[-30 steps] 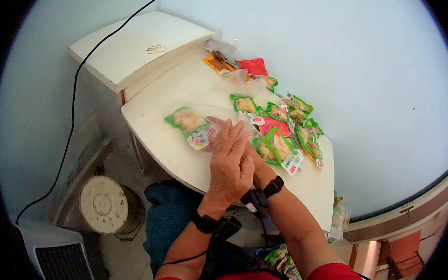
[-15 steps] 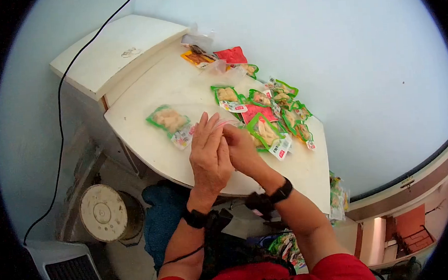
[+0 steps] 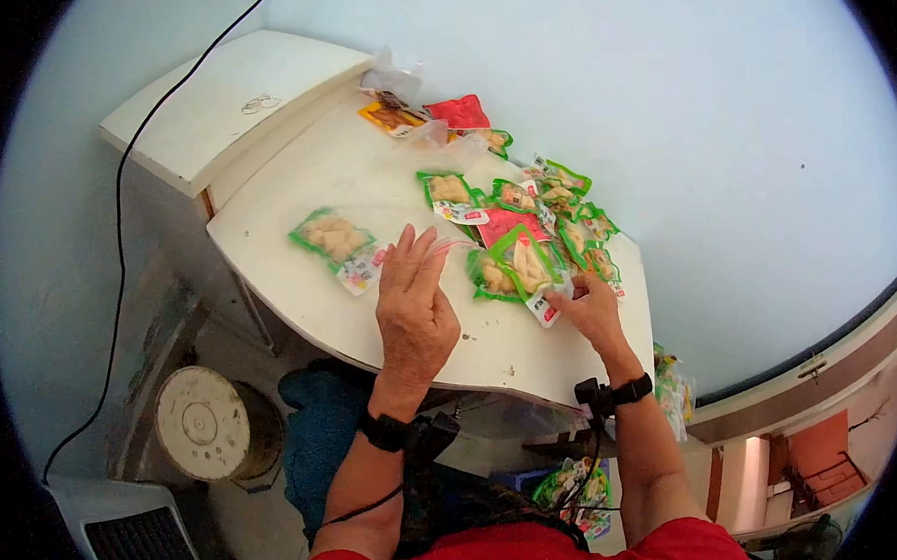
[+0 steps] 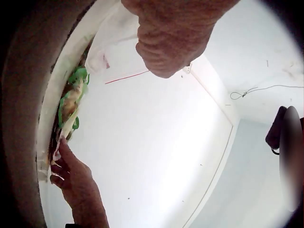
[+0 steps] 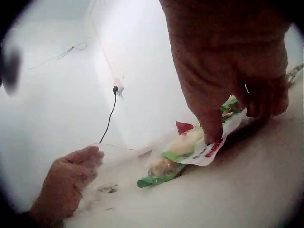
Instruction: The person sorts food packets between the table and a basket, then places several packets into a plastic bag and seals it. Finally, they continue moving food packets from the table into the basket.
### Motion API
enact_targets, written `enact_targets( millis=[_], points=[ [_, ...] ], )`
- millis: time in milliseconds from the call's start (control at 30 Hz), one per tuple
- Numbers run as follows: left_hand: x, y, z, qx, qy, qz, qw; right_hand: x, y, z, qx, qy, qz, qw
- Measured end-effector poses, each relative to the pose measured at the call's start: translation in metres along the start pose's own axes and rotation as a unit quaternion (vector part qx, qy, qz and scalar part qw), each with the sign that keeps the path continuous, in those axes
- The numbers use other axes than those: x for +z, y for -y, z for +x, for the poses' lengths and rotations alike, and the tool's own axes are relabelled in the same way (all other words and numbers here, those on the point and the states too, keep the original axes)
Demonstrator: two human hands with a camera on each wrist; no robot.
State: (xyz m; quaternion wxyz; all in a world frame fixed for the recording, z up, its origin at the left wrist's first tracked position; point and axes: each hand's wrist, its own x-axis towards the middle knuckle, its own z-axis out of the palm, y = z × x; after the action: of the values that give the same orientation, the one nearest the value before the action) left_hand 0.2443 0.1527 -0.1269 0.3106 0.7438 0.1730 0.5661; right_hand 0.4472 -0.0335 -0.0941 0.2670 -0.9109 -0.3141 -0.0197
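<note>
My right hand (image 3: 592, 312) pinches the white end of a green-edged food packet (image 3: 530, 266) on the pile at the table's right. In the right wrist view its thumb presses on the red-printed white strip (image 5: 211, 151). My left hand (image 3: 415, 316) holds the mouth of a clear zip bag, whose red zip line (image 4: 126, 77) runs out from the fingers in the left wrist view. Inside that bag, left of the hand, lies another green-edged packet (image 3: 335, 237) with pale pieces in it. Another green-edged packet (image 3: 490, 276) lies partly under the one my right hand pinches.
Several more green-edged packets (image 3: 570, 200) and a red one (image 3: 511, 225) lie toward the wall. At the back are a red packet (image 3: 458, 111), an orange packet (image 3: 391, 114) and clear plastic (image 3: 428, 146). The white table (image 3: 309, 296) has a raised shelf (image 3: 240, 99). Below stands a round stool (image 3: 203, 424).
My right hand has left the bag's mouth beside the left hand and moved right to the pile, taking a packet's white end. The left hand has stayed nearly still since half a second ago.
</note>
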Motion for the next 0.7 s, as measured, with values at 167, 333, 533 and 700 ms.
enact_targets(
  millis=[167, 333, 533, 700],
  points=[
    [0.0, -0.002, 0.0, -0.005, 0.023, 0.004, 1.0, 0.009, -0.007, 0.001, 0.075, 0.003, 0.2, 0.977],
    [0.001, -0.001, 0.0, -0.001, 0.025, 0.004, 1.0, 0.0, 0.006, -0.007, 0.079, -0.043, 0.169, 0.982],
    [0.001, 0.0, 0.0, 0.0, 0.025, 0.0, 1.0, -0.003, -0.005, -0.008, 0.022, -0.113, 0.266, 0.957],
    [0.001, -0.002, 0.001, -0.001, 0.033, -0.006, 0.999, -0.027, 0.027, -0.031, 0.042, -0.008, 0.467, 0.883]
  ],
)
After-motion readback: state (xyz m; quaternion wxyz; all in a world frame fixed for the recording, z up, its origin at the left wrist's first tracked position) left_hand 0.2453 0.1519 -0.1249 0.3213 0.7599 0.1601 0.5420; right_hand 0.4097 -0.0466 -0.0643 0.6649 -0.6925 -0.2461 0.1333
